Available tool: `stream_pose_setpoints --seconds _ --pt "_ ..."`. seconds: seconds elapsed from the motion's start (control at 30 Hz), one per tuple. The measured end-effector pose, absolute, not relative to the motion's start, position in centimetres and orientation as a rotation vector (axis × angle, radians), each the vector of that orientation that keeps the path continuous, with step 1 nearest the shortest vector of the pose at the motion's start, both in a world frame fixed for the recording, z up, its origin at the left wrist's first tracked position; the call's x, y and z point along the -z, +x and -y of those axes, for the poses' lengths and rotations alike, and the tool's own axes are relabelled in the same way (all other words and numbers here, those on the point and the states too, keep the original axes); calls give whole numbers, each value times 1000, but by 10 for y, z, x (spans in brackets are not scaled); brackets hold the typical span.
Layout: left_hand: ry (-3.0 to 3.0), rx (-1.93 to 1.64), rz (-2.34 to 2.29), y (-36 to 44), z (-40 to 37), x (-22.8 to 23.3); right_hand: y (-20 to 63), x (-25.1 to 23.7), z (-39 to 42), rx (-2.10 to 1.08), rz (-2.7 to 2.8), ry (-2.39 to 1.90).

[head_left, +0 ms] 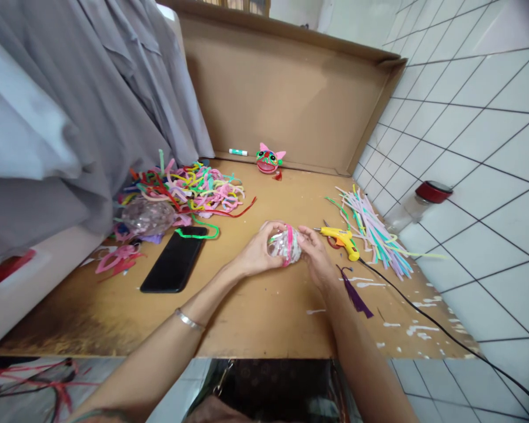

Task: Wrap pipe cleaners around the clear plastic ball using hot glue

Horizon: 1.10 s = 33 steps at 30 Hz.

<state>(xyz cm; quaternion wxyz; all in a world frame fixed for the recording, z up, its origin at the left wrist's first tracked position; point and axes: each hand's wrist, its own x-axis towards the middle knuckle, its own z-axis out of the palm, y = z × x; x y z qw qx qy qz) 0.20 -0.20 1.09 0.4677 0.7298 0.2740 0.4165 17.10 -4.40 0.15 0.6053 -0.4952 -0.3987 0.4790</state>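
Cupping a small clear ball [284, 245] between them, the left hand [258, 254] and the right hand [314, 255] meet above the middle of the wooden board [255, 311]. The ball is see-through, wrapped with pink and green pipe cleaner strips. The left hand's fingers curl around its left side, the thumb over the top; the right hand's fingers are bent and pinch at its right side, closed on the ball and the pink strip there. A silver bangle [188, 320] sits on the left wrist.

Just right of the right hand lies a yellow glue gun [341, 239], its black cord [441, 332] running off across the board toward the near right corner. Beyond the gun is a loose fan of straight pipe cleaners [374, 232] in pale pink, green and blue. A purple strip [355, 294] lies beside the right forearm. Left of the hands, a black phone [174, 261] lies face down, with a tangled heap of coloured pipe cleaners [189, 191] behind it and another clear ball [147, 216] at the heap's near edge. Far back, against the cardboard panel [291, 94], stand a pink and green cat-like figure [268, 160] and a small white tube with a green cap [238, 152]. A red-lidded jar [421, 202] rests on the tiled floor to the right. Grey cloth [48, 117] hangs at the left.
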Motion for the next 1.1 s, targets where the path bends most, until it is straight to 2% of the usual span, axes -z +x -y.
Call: stream_pose_setpoints --seconds 0.27,1.1 --pt "1758 -1013 -675 2 2 -9 169 1 43 -990 1011 -1203" --pt "1719 -983 -672 3 3 -12 169 7 42 -899 1087 -1241"
